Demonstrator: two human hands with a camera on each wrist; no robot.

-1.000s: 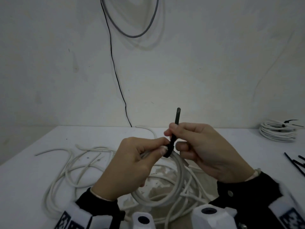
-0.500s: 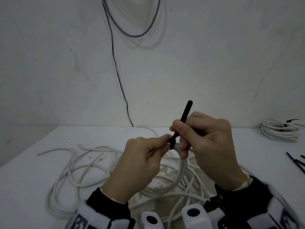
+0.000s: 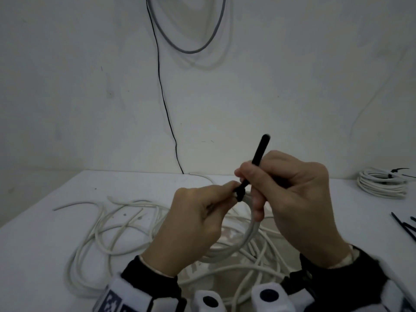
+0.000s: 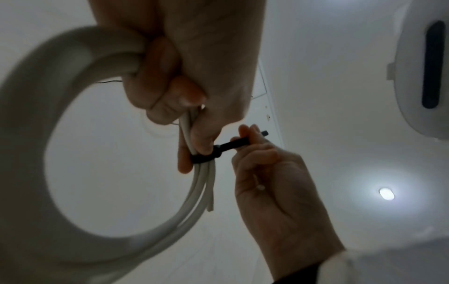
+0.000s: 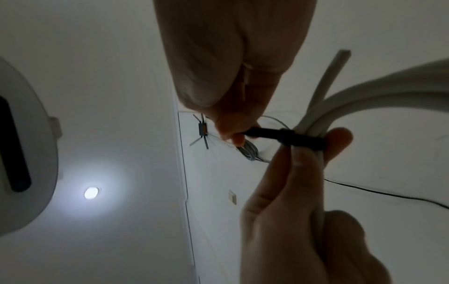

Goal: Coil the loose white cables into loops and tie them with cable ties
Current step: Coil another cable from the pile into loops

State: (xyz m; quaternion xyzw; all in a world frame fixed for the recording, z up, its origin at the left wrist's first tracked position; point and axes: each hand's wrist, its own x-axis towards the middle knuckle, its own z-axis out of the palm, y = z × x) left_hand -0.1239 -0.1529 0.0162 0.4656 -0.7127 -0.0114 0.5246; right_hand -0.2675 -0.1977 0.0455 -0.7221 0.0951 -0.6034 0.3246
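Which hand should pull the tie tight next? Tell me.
Right. The right hand already grips the black cable tie by its free tail, while the left hand pinches the coiled white cable at the tie's loop, steadying it.

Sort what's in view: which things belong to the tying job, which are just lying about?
In the job: coiled white cable, black cable tie, left hand, right hand, loose white cables, spare ties.
Lying about: tied coil, wall wires.

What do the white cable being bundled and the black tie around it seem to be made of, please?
White cable: likely a soft plastic or rubber jacket, matte off-white; it bends into smooth loops without kinking.

Black tie: probably nylon plastic, smooth dull black; its free tail stands stiff and straight above the right hand. The left hand pinches the bundle beside it.
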